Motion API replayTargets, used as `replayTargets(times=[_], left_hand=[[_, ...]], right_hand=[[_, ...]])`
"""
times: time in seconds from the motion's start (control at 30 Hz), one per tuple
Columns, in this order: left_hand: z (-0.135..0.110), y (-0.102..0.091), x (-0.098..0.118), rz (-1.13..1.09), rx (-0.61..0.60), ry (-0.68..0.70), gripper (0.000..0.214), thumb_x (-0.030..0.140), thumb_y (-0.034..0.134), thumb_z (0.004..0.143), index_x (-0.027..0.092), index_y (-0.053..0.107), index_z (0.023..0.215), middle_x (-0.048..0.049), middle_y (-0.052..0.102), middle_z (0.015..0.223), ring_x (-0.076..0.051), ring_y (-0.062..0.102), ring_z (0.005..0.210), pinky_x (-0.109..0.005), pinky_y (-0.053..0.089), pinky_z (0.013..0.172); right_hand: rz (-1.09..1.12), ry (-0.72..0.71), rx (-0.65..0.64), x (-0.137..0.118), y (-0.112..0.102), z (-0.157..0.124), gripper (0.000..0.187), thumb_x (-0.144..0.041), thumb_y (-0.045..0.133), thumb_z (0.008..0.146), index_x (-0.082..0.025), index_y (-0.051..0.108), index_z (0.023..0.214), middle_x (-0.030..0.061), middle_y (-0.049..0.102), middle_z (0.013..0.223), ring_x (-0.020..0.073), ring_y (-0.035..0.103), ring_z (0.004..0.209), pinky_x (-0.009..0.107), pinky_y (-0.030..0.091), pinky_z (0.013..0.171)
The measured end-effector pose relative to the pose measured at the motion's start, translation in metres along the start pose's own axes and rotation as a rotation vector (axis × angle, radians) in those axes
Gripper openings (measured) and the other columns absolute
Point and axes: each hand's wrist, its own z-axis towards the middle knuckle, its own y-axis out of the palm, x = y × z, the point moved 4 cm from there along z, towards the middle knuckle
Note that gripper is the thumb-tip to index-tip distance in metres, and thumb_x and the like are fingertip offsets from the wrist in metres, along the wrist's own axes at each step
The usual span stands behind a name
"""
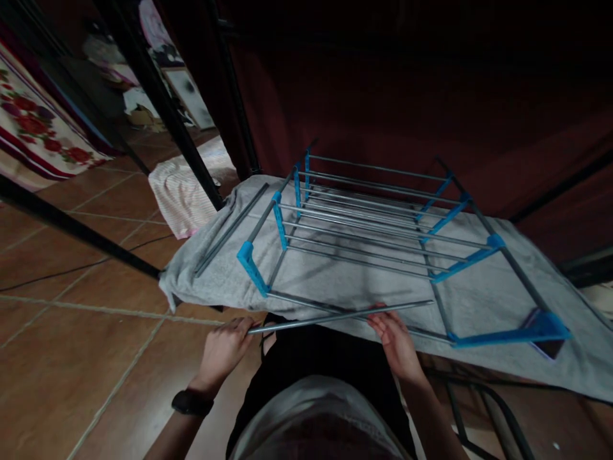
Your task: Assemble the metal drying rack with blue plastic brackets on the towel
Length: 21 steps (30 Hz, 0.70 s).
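A thin grey metal tube (pixel 311 321) runs across in front of me, tilted slightly up to the right. My left hand (pixel 230 345) is closed round its left end. Farther along, my right hand (pixel 390 329) grips the same tube, with its far end sticking out past the fingers. Just beyond lies a partly built rack (pixel 359 223) of grey tubes joined by blue plastic brackets. The blue bracket (pixel 253 268) at its near left is closest to my left hand; another blue bracket (pixel 512 333) is at the near right.
The rack rests on a grey cloth (pixel 325 281) over a long surface. Loose tubes (pixel 232 230) lie at its left. A dark flat object (pixel 548 345) sits under the right bracket. Black metal bars (pixel 163 108) stand at the left, over a tiled floor (pixel 90 345).
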Motion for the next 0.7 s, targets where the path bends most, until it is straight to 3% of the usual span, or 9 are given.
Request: replayTargets(times=[0.23,0.5,0.7], left_hand=[[0.011,0.011,0.022,-0.041,-0.012,0.138,0.029,0.028,0.04,0.093,0.021,0.067,0.102,-0.0078,0.069,0.105,-0.024,0.065,0.094,-0.033,0.047,0.076],[0.028,0.009,0.069,-0.151,0.14,0.403,0.037,0.041,0.037,0.099,0.021,0.066,0.107,-0.0082,0.069,0.098,-0.022,0.065,0.09,-0.033,0.048,0.083],[0.042,0.005,0.099,-0.196,0.169,0.48,0.036,0.043,0.037,0.098,0.023,0.066,0.099,-0.0069,0.069,0.093,-0.021,0.066,0.086,-0.033,0.049,0.077]], right_hand=[[0.167,-0.006,0.128,-0.004,-0.011,0.005,0.022,-0.03,0.081,0.07,-0.023,0.062,0.078,-0.0007,0.071,0.09,0.0163,0.069,0.079,0.038,0.058,0.087],[0.188,0.029,0.126,-0.007,-0.006,0.004,0.027,-0.03,0.082,0.069,-0.021,0.064,0.088,0.0011,0.073,0.087,0.0161,0.07,0.076,0.032,0.059,0.077],[0.241,0.013,0.185,-0.009,-0.011,0.003,0.026,-0.031,0.08,0.069,-0.02,0.063,0.085,0.0018,0.073,0.085,0.0158,0.07,0.073,0.032,0.058,0.075]])
